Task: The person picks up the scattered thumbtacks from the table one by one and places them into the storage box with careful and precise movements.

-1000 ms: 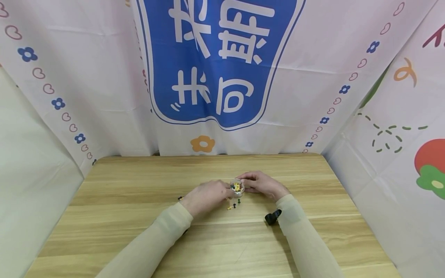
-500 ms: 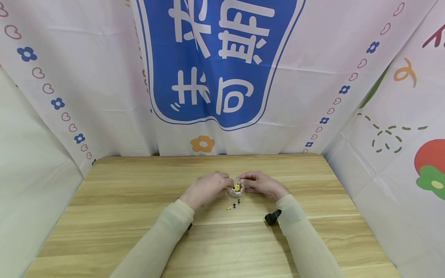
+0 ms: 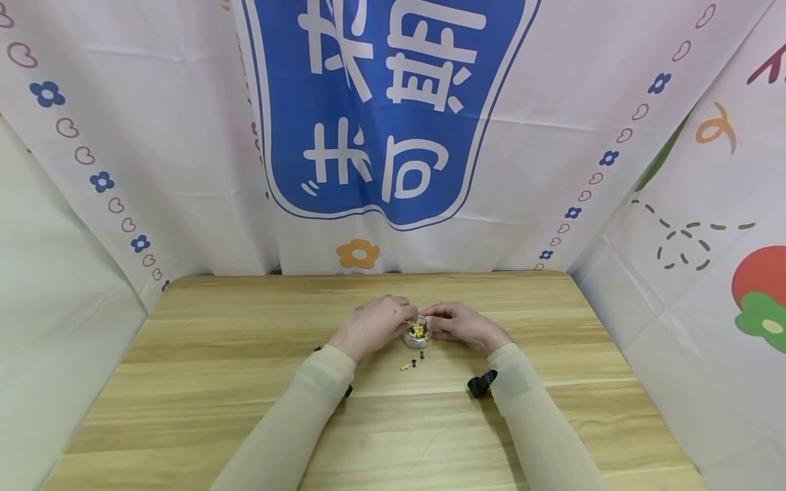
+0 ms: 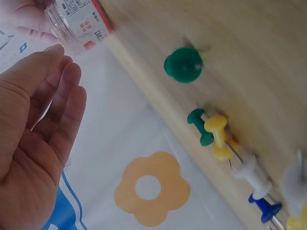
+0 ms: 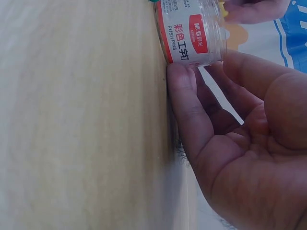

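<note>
A clear push pin jar (image 3: 417, 340) with a red and white label (image 5: 184, 36) stands on the table, with mostly yellow pins showing in its open mouth. My right hand (image 3: 462, 324) grips the jar from the right, thumb and fingers against its side. At the jar's upper left, my left hand (image 3: 379, 326) has its thumb and fingertips together close by the rim. Between them a yellow push pin (image 5: 223, 8) shows in the right wrist view. Its tip is hidden.
Loose pins lie in front of the jar: green (image 3: 421, 355), dark (image 3: 414, 363) and yellow (image 3: 404, 367). More green, yellow, white (image 4: 252, 177) and blue (image 4: 265, 208) pins appear in the left wrist view. A printed cloth (image 3: 393, 245) hangs behind the table.
My left hand has moved away from the table's front, up to the jar's rim, with its forearm swinging right. My right hand and the jar stay in place.
</note>
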A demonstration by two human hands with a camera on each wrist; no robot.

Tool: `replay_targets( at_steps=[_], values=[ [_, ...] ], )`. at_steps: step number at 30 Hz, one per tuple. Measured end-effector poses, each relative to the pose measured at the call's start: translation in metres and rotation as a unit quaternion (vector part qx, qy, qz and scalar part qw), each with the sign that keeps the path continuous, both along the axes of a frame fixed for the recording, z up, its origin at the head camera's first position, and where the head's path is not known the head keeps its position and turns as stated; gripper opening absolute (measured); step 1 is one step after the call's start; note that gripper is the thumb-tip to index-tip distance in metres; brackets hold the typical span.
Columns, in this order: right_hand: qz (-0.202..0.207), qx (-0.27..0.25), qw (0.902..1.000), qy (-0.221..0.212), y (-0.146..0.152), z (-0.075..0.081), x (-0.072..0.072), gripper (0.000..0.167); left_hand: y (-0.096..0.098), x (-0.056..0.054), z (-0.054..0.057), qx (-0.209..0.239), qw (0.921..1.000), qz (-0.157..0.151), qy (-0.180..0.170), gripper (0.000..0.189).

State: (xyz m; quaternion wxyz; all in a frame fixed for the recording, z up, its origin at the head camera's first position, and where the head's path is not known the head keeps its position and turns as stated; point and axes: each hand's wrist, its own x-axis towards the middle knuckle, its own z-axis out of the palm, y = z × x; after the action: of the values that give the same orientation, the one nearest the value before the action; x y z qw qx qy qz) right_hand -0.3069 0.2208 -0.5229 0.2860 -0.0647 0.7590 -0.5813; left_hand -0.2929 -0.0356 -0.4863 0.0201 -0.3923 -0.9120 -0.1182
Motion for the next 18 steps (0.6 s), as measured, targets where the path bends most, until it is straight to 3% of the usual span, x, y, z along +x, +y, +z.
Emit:
replay_targets(
  at_steps=[9, 18],
  values=[
    [0.001, -0.001, 1.0000, -0.001, 0.000, 0.000, 0.001, 0.039, 0.001, -0.002, -0.001, 0.001, 0.9999, 0.013, -0.001, 0.012],
    [0.008, -0.020, 0.9998, 0.005, 0.001, -0.003, 0.000, 0.039, -0.008, 0.008, 0.005, -0.020, 0.9998, 0.003, -0.004, 0.010]
  ],
)
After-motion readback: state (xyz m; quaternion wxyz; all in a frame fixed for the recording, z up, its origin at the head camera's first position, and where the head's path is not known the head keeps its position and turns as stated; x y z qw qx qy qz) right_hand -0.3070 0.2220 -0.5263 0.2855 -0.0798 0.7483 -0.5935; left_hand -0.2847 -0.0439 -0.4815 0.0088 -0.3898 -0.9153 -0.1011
